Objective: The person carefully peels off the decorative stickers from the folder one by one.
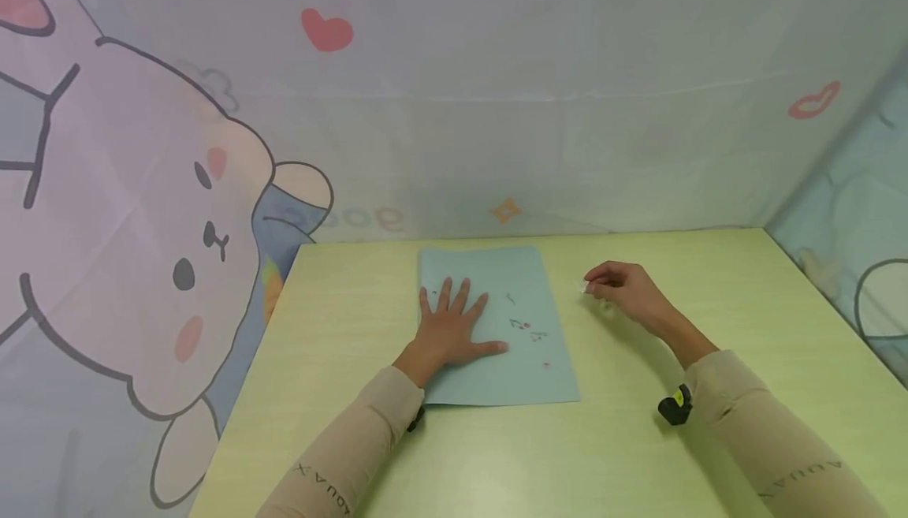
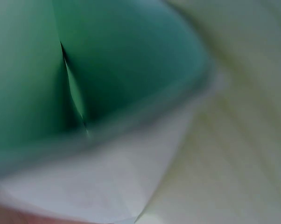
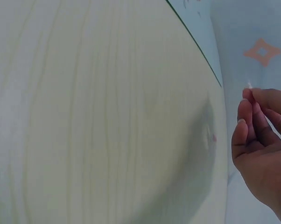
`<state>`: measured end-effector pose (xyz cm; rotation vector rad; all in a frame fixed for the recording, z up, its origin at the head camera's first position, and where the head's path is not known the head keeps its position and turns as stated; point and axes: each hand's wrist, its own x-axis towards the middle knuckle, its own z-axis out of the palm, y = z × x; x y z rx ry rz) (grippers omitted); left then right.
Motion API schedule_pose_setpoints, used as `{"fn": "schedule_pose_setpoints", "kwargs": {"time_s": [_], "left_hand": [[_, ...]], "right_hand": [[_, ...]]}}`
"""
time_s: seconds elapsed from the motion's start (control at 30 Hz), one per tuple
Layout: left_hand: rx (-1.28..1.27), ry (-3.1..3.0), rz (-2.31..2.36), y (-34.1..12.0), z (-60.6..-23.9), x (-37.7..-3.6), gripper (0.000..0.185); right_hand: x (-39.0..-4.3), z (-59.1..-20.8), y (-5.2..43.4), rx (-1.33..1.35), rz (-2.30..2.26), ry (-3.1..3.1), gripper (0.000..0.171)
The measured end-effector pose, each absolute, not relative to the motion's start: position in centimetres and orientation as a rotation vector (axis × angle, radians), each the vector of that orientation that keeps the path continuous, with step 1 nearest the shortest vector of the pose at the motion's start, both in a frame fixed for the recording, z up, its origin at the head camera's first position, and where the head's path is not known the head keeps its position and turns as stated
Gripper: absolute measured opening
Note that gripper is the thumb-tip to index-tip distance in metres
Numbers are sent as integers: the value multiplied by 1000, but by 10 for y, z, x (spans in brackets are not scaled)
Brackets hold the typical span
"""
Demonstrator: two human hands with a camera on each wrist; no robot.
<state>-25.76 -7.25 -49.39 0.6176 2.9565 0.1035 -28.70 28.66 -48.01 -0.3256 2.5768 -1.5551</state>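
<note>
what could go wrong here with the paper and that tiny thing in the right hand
1. The right hand pinches a tiny white item by the fingertips only; it may slip and be hard to spot on the pale table.
2. The left hand presses flat on the blue sheet; if it lifts, the sheet might slide.
3. Small red bits lie loose on the sheet and could scatter.

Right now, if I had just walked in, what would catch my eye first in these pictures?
Probably the big cartoon bunny printed on the curtain at the left, beside the pale green table. Then the blue sheet of paper lying mid-table, with the left hand pressed flat on it. To its right, the right hand hovers with curled fingers pinching something tiny and white; what it is cannot be told.
</note>
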Motion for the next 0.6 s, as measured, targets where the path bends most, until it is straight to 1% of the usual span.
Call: {"fn": "schedule_pose_setpoints", "kwargs": {"time_s": [0.3, 0.6], "left_hand": [[605, 2950, 94, -72, -493, -257, 104], [611, 2948, 98, -72, -492, -257, 103]], "right_hand": [[-287, -486, 318, -123, -1552, 2678, 31], [-281, -495, 332, -39, -1477, 2751, 33]]}}
